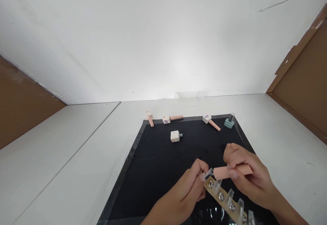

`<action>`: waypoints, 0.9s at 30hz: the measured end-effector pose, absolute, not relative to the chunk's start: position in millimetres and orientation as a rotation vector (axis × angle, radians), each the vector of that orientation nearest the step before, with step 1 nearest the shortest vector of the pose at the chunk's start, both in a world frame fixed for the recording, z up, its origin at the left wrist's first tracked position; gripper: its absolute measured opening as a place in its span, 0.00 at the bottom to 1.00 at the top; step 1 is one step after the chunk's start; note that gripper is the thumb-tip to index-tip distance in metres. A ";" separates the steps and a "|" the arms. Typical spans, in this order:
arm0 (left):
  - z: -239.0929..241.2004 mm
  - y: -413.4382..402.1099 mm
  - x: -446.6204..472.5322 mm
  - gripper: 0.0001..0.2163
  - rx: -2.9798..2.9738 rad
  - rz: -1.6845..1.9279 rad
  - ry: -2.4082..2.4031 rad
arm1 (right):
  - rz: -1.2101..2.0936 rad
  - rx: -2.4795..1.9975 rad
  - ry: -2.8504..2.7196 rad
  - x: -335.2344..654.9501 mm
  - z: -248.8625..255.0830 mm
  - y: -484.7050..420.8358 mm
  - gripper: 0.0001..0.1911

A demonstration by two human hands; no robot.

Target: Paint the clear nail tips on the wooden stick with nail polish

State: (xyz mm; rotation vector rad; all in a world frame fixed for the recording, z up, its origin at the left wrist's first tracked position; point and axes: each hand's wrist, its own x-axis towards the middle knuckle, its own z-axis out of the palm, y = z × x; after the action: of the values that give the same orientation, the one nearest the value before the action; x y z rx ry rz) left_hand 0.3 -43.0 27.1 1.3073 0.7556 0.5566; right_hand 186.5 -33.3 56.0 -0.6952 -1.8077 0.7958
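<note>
My right hand (252,175) is closed around the pink handle of a nail polish brush (220,173), which points left. Its bristle end meets a clear false nail tip (208,173) at the upper end of a wooden nail display strip (216,193). Fingers of my left hand (186,191) pinch that end of the strip, by the nail tip. Several more clear tips stand along the strip on round metal mounts, running down toward the lower right. An uncapped white nail polish bottle (175,136) lies on its side on the black mat, beyond my hands.
The black mat (153,170) lies on a white table (76,170). Along its far edge are pink-capped white bottles (166,119), (149,115), (206,118) and a teal bottle (229,123) with a grey cap. Brown cardboard panels (304,71) and a white wall enclose the table.
</note>
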 end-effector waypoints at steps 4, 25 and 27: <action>24.4 -41.7 -1.4 0.19 1.288 0.556 0.749 | 0.686 -0.662 -1.821 186.9 55.3 -32.4 0.09; 32.0 -42.4 -1.4 0.21 1.285 0.564 0.747 | 0.743 -0.625 -1.808 183.6 58.2 -32.8 0.08; 32.6 -41.9 -0.4 0.21 1.291 0.561 0.750 | 0.704 -0.645 -1.835 183.1 60.7 -32.3 0.08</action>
State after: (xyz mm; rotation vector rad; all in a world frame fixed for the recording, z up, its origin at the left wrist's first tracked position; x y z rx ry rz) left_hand -0.4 -41.9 32.6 1.2907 0.7504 0.5615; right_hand 183.1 -32.3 60.7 -0.6452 -1.8354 0.7035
